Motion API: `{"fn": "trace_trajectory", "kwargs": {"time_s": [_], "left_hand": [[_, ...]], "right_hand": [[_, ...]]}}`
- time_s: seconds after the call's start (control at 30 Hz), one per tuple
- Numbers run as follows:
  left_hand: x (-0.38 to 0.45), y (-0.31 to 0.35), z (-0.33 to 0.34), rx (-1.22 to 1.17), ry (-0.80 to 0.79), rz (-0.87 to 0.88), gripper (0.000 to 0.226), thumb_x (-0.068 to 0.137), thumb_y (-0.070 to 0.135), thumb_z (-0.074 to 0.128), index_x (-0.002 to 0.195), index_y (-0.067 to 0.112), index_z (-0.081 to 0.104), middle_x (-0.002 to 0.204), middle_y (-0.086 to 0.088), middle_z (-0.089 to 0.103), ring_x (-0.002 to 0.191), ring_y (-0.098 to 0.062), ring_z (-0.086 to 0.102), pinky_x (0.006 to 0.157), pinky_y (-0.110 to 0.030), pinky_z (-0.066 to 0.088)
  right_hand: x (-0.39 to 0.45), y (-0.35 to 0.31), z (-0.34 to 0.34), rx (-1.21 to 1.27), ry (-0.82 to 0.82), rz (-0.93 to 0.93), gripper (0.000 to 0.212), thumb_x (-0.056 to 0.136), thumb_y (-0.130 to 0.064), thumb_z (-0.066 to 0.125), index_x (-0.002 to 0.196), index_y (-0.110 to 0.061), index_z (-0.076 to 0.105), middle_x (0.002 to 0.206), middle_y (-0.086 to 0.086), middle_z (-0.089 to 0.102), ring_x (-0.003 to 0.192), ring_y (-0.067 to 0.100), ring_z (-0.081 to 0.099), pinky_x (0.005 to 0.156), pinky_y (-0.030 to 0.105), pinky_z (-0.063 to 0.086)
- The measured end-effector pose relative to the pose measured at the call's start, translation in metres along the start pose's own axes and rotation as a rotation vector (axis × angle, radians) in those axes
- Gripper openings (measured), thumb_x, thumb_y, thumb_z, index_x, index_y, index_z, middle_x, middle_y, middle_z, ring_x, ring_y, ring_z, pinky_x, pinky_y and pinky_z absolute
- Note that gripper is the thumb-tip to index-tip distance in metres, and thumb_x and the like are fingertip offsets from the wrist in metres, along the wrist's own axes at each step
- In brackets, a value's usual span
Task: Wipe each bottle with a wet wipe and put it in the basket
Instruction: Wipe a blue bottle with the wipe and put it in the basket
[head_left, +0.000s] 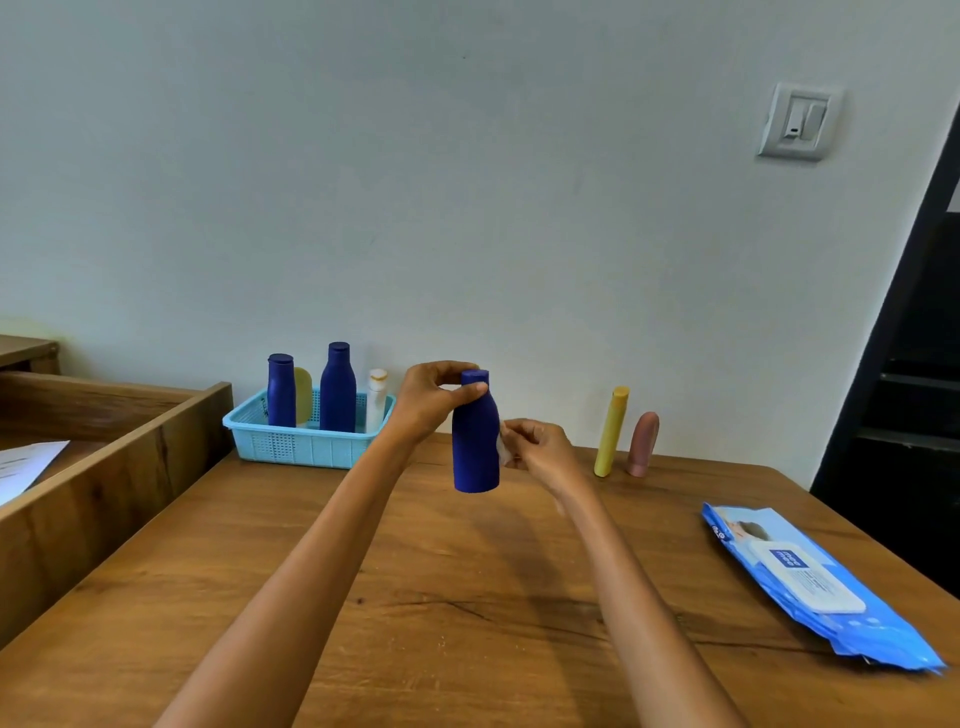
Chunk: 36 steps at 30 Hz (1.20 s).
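The left hand (431, 400) pinches the blue bottle (475, 441) at its neck and cap, thumb and fingers curled round it, and holds it upright in the air above the worktop (415, 597). The right hand (537, 447) pinches a small white wet wipe (503, 447) and presses it against the side of the bottle body facing that hand.

Risks from this position:
- The bottle hangs from a neck pinch only. Side pressure from the wipe could swing the base away from the right hand or twist the bottle out of the grip, probably dropping it to the worktop below.
- A wet surface would likely reduce friction if the left hand has to re-grip lower down.
- The cap region under the left fingers may stay unwiped unless the grip shifts.
- The basket (306, 436), beyond and outward of the left hand, already holds upright bottles; a careless placement could tip them.

Appearance of the bottle: deep blue, matte, cylindrical body narrowing at a rounded shoulder to a short blue cap. No label is discernible.

A yellow tube (613, 431) and a pink bottle (643, 444) stand past the right hand, apparently not yet wiped.
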<state>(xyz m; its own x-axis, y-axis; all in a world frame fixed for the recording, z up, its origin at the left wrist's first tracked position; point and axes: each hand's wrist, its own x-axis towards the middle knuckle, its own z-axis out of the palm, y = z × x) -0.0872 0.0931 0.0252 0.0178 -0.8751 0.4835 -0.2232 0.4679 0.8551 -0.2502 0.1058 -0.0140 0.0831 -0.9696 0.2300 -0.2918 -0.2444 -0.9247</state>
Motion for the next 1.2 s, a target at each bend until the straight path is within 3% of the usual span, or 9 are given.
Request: {"fn": "trace_trajectory", "kwargs": {"time_s": [0.2, 0.4, 0.47, 0.53, 0.67, 0.77, 0.9, 1.03, 1.2], "left_hand": [[-0.002, -0.006, 0.001, -0.02, 0.016, -0.033, 0.032, 0.085, 0.016, 0.068, 0.114, 0.006, 0.063, 0.107, -0.004, 0.066, 0.097, -0.011, 0.058, 0.076, -0.015, 0.045], [-0.003, -0.004, 0.002, -0.085, 0.079, -0.051, 0.03, 0.084, 0.016, 0.069, 0.112, 0.008, 0.064, 0.105, -0.005, 0.067, 0.093, -0.013, 0.06, 0.075, -0.018, 0.048], [-0.003, -0.005, 0.001, -0.152, 0.132, -0.074, 0.025, 0.084, 0.016, 0.069, 0.107, 0.011, 0.064, 0.104, -0.007, 0.067, 0.092, -0.015, 0.062, 0.075, -0.022, 0.052], [-0.004, -0.006, -0.002, -0.23, 0.189, -0.106, 0.023, 0.083, 0.015, 0.069, 0.105, 0.014, 0.063, 0.102, -0.006, 0.067, 0.09, -0.013, 0.063, 0.07, -0.02, 0.053], [-0.004, -0.009, -0.009, -0.321, 0.289, -0.162, 0.033, 0.082, 0.014, 0.071, 0.113, 0.007, 0.061, 0.099, -0.004, 0.066, 0.093, -0.015, 0.063, 0.069, -0.02, 0.053], [-0.002, -0.01, -0.007, -0.318, 0.321, -0.203, 0.032, 0.081, 0.015, 0.072, 0.11, 0.01, 0.061, 0.092, 0.001, 0.065, 0.09, -0.014, 0.062, 0.066, -0.02, 0.053], [0.0, -0.012, -0.001, -0.326, 0.313, -0.237, 0.028, 0.078, 0.018, 0.074, 0.101, 0.014, 0.06, 0.089, 0.002, 0.065, 0.086, -0.013, 0.063, 0.062, -0.018, 0.052], [-0.002, -0.016, 0.003, -0.331, 0.303, -0.282, 0.034, 0.078, 0.018, 0.075, 0.107, 0.006, 0.061, 0.099, -0.009, 0.068, 0.092, -0.022, 0.066, 0.074, -0.029, 0.056], [-0.001, -0.015, -0.003, -0.31, 0.364, -0.271, 0.033, 0.078, 0.019, 0.074, 0.107, 0.01, 0.061, 0.101, -0.007, 0.065, 0.095, -0.02, 0.064, 0.076, -0.03, 0.056]], "right_hand": [[0.001, -0.008, 0.004, -0.044, 0.029, 0.007, 0.021, 0.096, -0.022, 0.05, 0.107, -0.012, 0.065, 0.102, 0.004, 0.068, 0.096, 0.02, 0.064, 0.083, 0.033, 0.053], [0.002, -0.023, 0.016, 0.026, 0.2, -0.231, 0.025, 0.093, -0.03, 0.056, 0.116, -0.023, 0.064, 0.112, -0.008, 0.066, 0.101, 0.009, 0.06, 0.078, 0.02, 0.051], [0.001, -0.019, 0.024, -0.051, 0.237, -0.277, 0.029, 0.094, -0.027, 0.055, 0.121, -0.022, 0.062, 0.114, -0.009, 0.062, 0.099, 0.006, 0.057, 0.071, 0.007, 0.046], [0.0, -0.012, 0.029, -0.102, 0.248, -0.255, 0.031, 0.095, -0.023, 0.055, 0.124, -0.017, 0.06, 0.117, -0.006, 0.062, 0.102, 0.007, 0.056, 0.065, 0.003, 0.043], [-0.001, 0.007, 0.033, -0.147, 0.202, -0.076, 0.032, 0.096, -0.016, 0.051, 0.126, -0.011, 0.059, 0.121, 0.004, 0.064, 0.11, 0.015, 0.059, 0.079, 0.019, 0.046], [-0.001, 0.012, 0.035, -0.19, 0.268, -0.034, 0.029, 0.096, -0.015, 0.051, 0.123, -0.011, 0.061, 0.117, 0.004, 0.066, 0.105, 0.015, 0.061, 0.075, 0.019, 0.045], [-0.001, 0.003, 0.039, -0.265, 0.333, -0.161, 0.025, 0.094, -0.016, 0.054, 0.116, -0.011, 0.064, 0.111, 0.003, 0.067, 0.095, 0.012, 0.062, 0.064, 0.014, 0.042], [-0.002, -0.009, 0.049, -0.267, 0.334, -0.338, 0.022, 0.093, -0.017, 0.057, 0.112, -0.014, 0.067, 0.106, 0.002, 0.063, 0.093, 0.011, 0.059, 0.071, 0.015, 0.044], [-0.002, -0.004, 0.052, -0.246, 0.265, -0.372, 0.019, 0.089, -0.024, 0.063, 0.106, -0.016, 0.069, 0.101, -0.003, 0.061, 0.088, 0.004, 0.056, 0.065, 0.003, 0.039]]}}
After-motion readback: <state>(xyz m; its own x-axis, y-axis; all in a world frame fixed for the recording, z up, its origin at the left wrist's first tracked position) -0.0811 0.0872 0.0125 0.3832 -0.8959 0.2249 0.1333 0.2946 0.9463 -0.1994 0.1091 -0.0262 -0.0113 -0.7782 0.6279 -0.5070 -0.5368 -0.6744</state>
